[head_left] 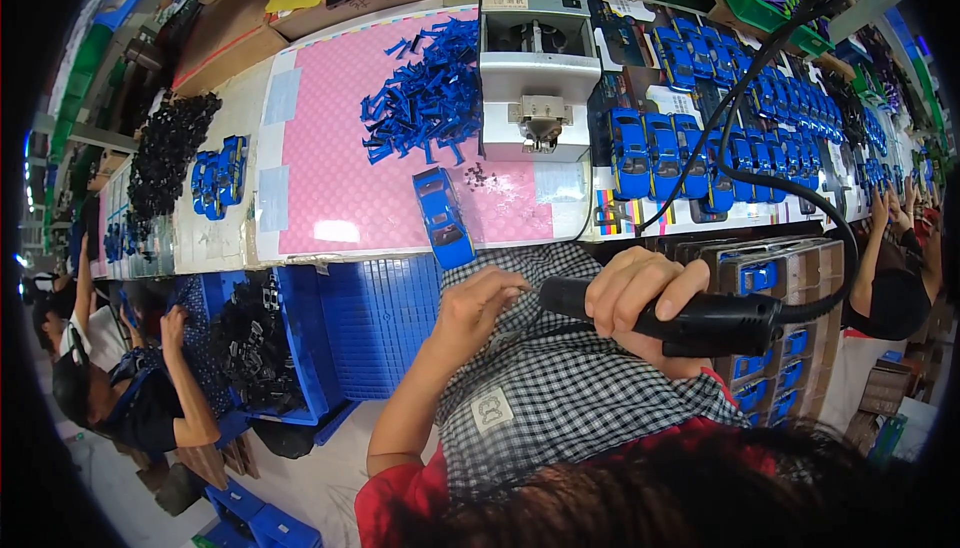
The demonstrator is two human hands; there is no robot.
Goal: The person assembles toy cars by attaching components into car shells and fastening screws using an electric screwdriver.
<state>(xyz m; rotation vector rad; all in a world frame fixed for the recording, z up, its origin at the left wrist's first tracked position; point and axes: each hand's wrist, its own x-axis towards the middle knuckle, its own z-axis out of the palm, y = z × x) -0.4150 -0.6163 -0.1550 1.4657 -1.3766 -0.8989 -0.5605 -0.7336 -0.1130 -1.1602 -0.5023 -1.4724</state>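
My right hand is wrapped round a black electric screwdriver, its cable trailing off to the right. The tool lies level in front of my checked apron, its front end toward my left hand. That hand is closed in a pinch close to the tool's tip; whatever is between the fingertips is too small to make out. Just beyond it, a blue toy car lies over the table's front edge, touched by neither hand. Small dark pieces are scattered behind the car.
A heap of blue plastic parts lies on the pink mat. Beside it stands a grey metal machine. Rows of blue toy cars fill the right side. Black cable hangs there. Blue crates stand below left; co-workers sit both sides.
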